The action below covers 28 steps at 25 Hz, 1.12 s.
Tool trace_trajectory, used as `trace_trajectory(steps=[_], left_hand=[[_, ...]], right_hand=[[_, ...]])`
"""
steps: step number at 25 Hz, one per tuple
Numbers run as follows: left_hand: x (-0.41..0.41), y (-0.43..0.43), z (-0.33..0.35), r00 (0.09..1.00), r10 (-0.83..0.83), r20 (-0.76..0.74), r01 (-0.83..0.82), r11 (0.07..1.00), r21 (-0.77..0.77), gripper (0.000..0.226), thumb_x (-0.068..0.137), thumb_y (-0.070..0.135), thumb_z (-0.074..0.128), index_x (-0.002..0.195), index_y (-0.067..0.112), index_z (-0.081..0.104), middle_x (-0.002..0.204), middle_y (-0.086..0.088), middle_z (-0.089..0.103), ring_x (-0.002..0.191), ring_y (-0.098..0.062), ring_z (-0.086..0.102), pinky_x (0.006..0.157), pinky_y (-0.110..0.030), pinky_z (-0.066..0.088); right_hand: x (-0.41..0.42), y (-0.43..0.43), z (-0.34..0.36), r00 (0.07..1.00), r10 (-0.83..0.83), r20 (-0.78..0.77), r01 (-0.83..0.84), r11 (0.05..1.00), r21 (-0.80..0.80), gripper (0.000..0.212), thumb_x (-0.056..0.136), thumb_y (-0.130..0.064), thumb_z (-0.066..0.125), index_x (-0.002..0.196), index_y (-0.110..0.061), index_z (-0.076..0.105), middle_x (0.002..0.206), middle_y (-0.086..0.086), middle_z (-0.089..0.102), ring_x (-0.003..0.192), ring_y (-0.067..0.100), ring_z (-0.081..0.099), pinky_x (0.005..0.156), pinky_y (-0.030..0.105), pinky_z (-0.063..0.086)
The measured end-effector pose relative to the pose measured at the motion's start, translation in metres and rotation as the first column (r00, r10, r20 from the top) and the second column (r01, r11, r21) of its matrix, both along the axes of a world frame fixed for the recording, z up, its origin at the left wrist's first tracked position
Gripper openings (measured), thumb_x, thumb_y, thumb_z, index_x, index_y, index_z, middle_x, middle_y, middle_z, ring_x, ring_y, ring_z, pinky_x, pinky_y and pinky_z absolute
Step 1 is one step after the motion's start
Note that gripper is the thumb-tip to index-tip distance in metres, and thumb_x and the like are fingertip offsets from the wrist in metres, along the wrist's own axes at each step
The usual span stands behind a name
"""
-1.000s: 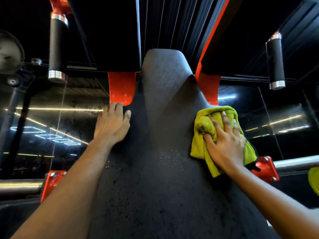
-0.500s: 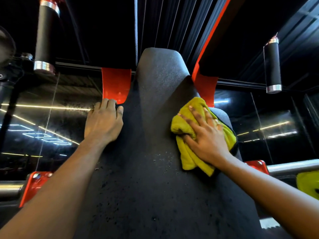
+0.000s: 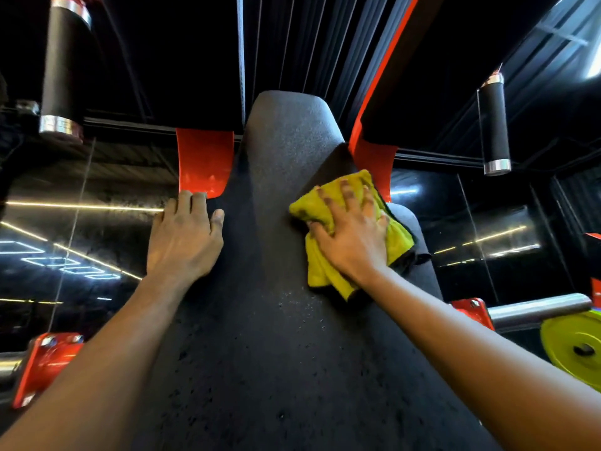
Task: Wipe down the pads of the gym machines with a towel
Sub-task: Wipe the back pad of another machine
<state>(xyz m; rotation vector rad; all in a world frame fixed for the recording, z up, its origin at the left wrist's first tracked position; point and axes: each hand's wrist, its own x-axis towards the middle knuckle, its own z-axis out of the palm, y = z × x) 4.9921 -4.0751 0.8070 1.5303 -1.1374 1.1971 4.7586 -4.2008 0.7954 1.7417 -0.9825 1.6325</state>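
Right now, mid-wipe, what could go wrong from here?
The yellow towel is bunched under the flat right hand near the right edge of the pad, so it may slide off the side. Lower on the pad, pale specks could get missed. The left hand rests just below the red bracket and might knock it.

No text, brand or number can be read. The pad [image 3: 276, 336] under the left hand [image 3: 182, 245] and right hand [image 3: 354, 245] and the towel [image 3: 320, 271] show no legible marking.
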Motion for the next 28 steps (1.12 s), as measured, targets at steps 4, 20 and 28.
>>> trace_trajectory(steps=[4,20,28], left_hand=[[0.007,-0.002,-0.011,1.0,-0.015,0.021,0.014,1.0,0.022,0.058,0.103,0.042,0.034,0.149,0.007,0.034,0.151,-0.016,0.038,0.141,-0.035,0.033,0.115,-0.054,0.028],[-0.016,-0.004,-0.07,0.981,-0.023,0.192,0.007,0.997,0.081,0.064,0.099,0.048,0.018,0.157,0.022,0.026,0.165,0.006,0.02,0.153,-0.02,0.011,0.122,-0.051,0.013],[-0.023,-0.007,-0.073,0.987,-0.033,0.155,0.021,0.997,0.079,0.066,0.098,0.049,0.02,0.157,0.02,0.023,0.165,0.003,0.018,0.154,-0.023,0.009,0.122,-0.055,0.01]], right_hand=[[-0.042,-0.015,-0.05,0.979,-0.012,-0.205,-0.002,0.998,-0.065,0.07,0.083,-0.069,0.039,0.151,-0.055,0.029,0.168,-0.015,0.013,0.155,0.028,0.011,0.112,0.061,0.027],[-0.062,-0.022,-0.103,0.994,0.003,-0.106,-0.006,1.0,-0.03,0.07,0.083,-0.067,0.043,0.151,-0.055,0.031,0.169,-0.016,0.008,0.155,0.029,0.012,0.111,0.061,0.03],[-0.054,-0.019,-0.058,0.964,0.04,0.262,-0.1,0.971,0.217,0.071,0.085,-0.078,0.041,0.151,-0.056,0.027,0.17,-0.012,0.001,0.155,0.034,0.009,0.114,0.067,0.023]])
